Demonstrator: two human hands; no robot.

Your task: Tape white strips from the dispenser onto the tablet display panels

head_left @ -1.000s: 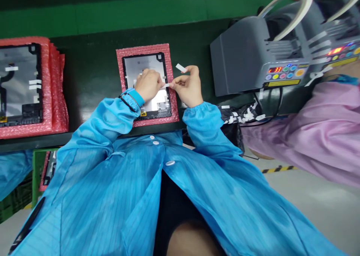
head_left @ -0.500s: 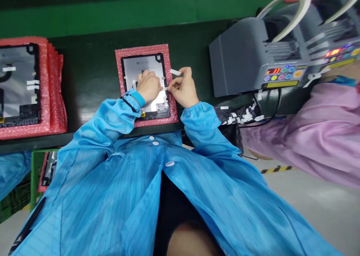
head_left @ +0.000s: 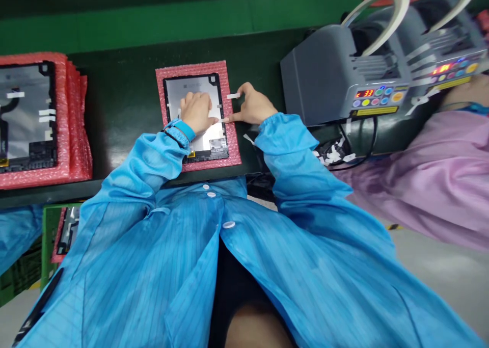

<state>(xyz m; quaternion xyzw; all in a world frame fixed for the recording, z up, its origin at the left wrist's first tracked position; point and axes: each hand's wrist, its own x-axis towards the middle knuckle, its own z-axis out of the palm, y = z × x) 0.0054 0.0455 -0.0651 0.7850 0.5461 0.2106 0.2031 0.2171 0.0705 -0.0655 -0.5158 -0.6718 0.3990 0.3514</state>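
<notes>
A tablet back panel (head_left: 191, 88) lies on a pink bubble-wrap sheet (head_left: 233, 154) on the dark bench. My left hand (head_left: 196, 111) rests on the panel with its fingers curled, pressing near the right edge. My right hand (head_left: 252, 106) sits just right of the panel, forefinger stretched toward a small white tape strip (head_left: 220, 119) at the panel's edge. A second white tape strip (head_left: 233, 96) sticks to a raised finger of that hand. Both sleeves are blue.
A stack of pink sheets with another panel (head_left: 26, 113) lies at the left. Two grey tape dispensers (head_left: 332, 78) stand at the right, loose tape bits (head_left: 336, 157) below them. A person's pink sleeve (head_left: 431, 175) reaches in at the right.
Both hands have come down from holding the tape strip in the air to the panel's right edge. The right elbow swung outward. The view shifted slightly.
</notes>
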